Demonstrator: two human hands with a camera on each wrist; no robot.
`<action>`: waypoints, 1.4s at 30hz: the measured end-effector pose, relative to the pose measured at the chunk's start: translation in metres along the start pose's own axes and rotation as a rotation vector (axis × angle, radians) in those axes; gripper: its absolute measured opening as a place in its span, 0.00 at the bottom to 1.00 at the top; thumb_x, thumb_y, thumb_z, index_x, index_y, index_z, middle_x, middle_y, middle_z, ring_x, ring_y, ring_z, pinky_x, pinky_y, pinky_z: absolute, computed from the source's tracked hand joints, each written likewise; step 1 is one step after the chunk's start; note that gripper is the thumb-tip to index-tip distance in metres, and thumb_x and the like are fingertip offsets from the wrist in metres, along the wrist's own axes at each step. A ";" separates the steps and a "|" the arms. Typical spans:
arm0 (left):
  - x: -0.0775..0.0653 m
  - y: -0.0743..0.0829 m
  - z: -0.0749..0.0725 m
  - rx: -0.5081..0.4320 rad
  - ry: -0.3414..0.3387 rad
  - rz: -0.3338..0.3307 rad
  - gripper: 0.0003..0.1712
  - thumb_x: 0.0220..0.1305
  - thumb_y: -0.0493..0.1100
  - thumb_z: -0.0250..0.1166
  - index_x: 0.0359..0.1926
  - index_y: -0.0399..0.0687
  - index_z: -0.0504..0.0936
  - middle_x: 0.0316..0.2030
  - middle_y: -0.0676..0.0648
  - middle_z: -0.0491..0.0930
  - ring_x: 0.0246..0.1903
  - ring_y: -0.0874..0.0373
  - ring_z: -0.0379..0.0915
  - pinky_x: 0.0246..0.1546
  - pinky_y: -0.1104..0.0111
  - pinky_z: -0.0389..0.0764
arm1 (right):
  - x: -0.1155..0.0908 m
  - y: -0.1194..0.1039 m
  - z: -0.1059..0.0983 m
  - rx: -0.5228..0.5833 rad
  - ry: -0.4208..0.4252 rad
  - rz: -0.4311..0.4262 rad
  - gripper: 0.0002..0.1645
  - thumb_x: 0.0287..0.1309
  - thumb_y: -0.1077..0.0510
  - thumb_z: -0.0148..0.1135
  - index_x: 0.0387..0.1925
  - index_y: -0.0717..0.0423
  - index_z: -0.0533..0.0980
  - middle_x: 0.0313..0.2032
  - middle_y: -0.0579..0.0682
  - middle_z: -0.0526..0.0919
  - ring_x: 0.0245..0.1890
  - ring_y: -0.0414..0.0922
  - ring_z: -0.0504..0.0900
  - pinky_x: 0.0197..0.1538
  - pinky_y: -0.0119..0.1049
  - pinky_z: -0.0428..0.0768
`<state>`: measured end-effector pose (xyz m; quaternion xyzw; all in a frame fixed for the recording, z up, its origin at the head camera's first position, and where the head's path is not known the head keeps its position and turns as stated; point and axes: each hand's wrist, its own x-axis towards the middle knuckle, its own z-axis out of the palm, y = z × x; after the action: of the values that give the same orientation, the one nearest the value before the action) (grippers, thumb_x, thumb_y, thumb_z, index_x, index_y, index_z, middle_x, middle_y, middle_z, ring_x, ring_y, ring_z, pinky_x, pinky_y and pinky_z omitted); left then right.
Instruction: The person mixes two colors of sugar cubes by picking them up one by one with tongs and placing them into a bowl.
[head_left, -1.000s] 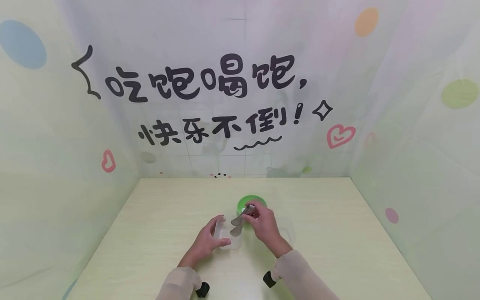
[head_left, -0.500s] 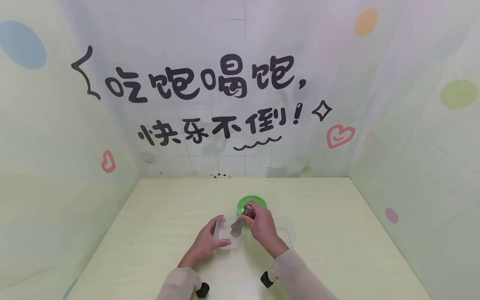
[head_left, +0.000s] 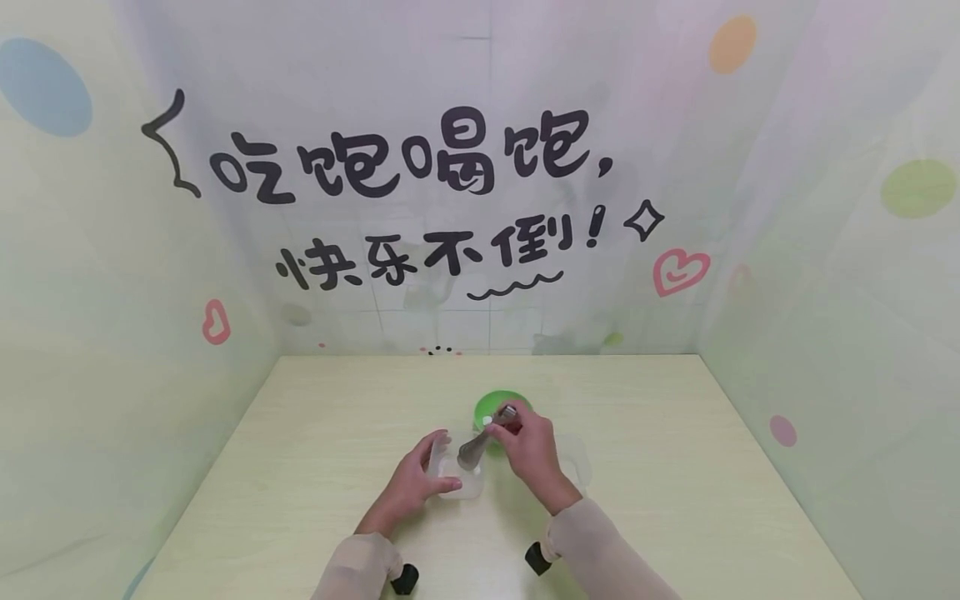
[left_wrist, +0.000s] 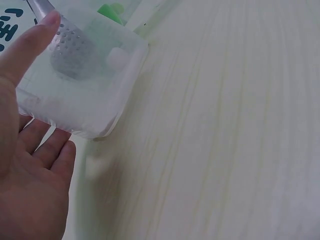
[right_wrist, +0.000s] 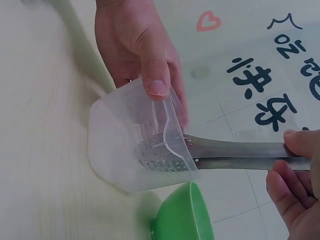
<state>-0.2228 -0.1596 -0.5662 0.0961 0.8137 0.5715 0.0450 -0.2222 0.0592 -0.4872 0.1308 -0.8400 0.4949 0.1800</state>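
My left hand (head_left: 411, 481) grips a translucent plastic box (right_wrist: 117, 135) by its side, thumb near the rim. Metal tongs (head_left: 474, 448) with perforated ends are held by my right hand (head_left: 531, 450), thumb and fingers on the arms. The tongs' ends (right_wrist: 162, 152) are inside the box and lie close together; whether something is between them I cannot tell. A small white piece (left_wrist: 117, 59) shows through the box wall in the left wrist view. Just behind the box stands a green bowl (head_left: 491, 402), partly covered by my right hand, with a small white piece (head_left: 487, 421) at it.
A clear plastic lid or tray (head_left: 581, 458) lies on the pale wooden table (head_left: 337, 417), partly behind my right wrist. Printed cloth walls (head_left: 480, 325) rise at the back and both sides of the table.
The tongs' ends have come together from being spread apart, and their handle end has shifted slightly right with my right hand. My left hand and the box have stayed in place.
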 end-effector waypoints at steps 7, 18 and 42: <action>0.000 0.001 0.000 -0.002 -0.004 -0.005 0.51 0.47 0.41 0.79 0.71 0.46 0.62 0.66 0.39 0.67 0.67 0.41 0.58 0.66 0.46 0.60 | 0.002 0.002 -0.002 0.024 0.022 -0.045 0.14 0.51 0.63 0.73 0.37 0.58 0.76 0.29 0.48 0.84 0.26 0.40 0.80 0.29 0.30 0.81; 0.001 -0.001 0.001 -0.002 0.007 0.007 0.52 0.46 0.41 0.79 0.71 0.45 0.62 0.65 0.38 0.67 0.66 0.41 0.60 0.64 0.47 0.63 | -0.001 0.003 0.002 -0.033 -0.111 -0.019 0.14 0.52 0.62 0.72 0.39 0.59 0.76 0.30 0.47 0.84 0.27 0.38 0.78 0.28 0.29 0.79; 0.000 0.001 0.000 -0.016 0.002 0.005 0.51 0.47 0.40 0.79 0.70 0.45 0.62 0.65 0.39 0.68 0.67 0.40 0.59 0.65 0.47 0.61 | 0.009 -0.002 -0.015 0.096 0.085 -0.098 0.14 0.50 0.64 0.73 0.37 0.60 0.77 0.27 0.49 0.84 0.24 0.40 0.79 0.26 0.30 0.80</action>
<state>-0.2232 -0.1592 -0.5657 0.0971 0.8089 0.5782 0.0437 -0.2271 0.0710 -0.4751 0.1593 -0.7994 0.5304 0.2328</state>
